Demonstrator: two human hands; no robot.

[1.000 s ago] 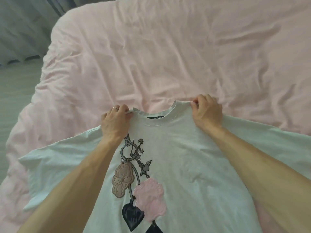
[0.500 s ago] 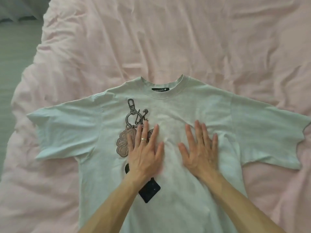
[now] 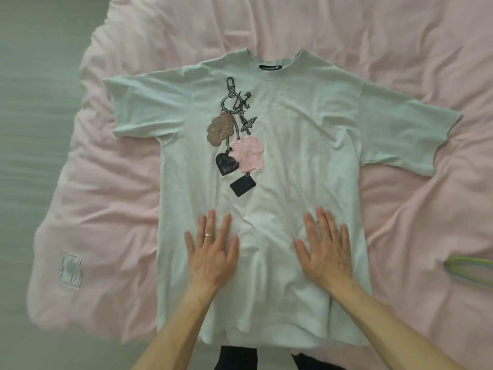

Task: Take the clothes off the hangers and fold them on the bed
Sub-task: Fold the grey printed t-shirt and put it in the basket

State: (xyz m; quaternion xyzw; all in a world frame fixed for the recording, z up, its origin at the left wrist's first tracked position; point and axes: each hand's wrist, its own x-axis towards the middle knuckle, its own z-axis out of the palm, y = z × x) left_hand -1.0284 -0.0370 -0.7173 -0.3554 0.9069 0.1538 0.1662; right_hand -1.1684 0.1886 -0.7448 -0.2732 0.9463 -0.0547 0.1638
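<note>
Both palms flat, left hand [image 3: 212,259], right hand [image 3: 326,256], fingers spread on T-shirt [image 3: 301,161], pink bed [image 3: 112,209].

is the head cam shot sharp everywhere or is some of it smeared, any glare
Head view: the t-shirt and both flat hands, left hand and right hand, are fairly sharp; the left edge and floor are streaked with motion blur; the hanger is soft; light is flat, with no glare.

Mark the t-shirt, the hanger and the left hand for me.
t-shirt [image 3: 306,124]: head view, bare chest fabric right of the print.
hanger [image 3: 469,267]: head view, green arm at the right edge.
left hand [image 3: 212,256]: head view, back of the hand.
</note>
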